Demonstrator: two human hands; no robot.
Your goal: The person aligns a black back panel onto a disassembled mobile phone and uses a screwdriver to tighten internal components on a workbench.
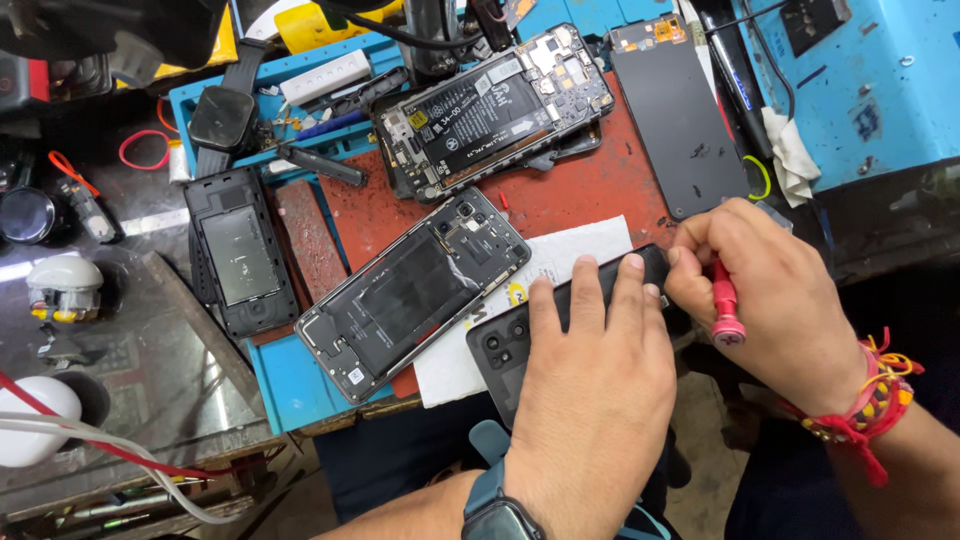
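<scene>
Phone repair bench, seen from above. The left hand [590, 375] lies flat, palm down, on a black phone [505, 345] that rests back-up at the near edge of the bench on a white sheet [590, 243]; the fingers [583, 290] are spread and pressed along the far edge, seemingly to keep the body from sliding. The right hand [765, 290] is curled closed around a red-handled screwdriver [725, 310], held nearly upright with its cap toward the camera and its tip hidden at the phone's right end, a grip suited to turning a small screw. The right wrist bends inward, and a smartwatch sits on the left wrist. To the left lies an opened phone [410, 292] on a red mat [580, 190]; farther off, a second opened phone with its battery exposed [495, 110] and a detached dark screen panel [680, 125].
</scene>
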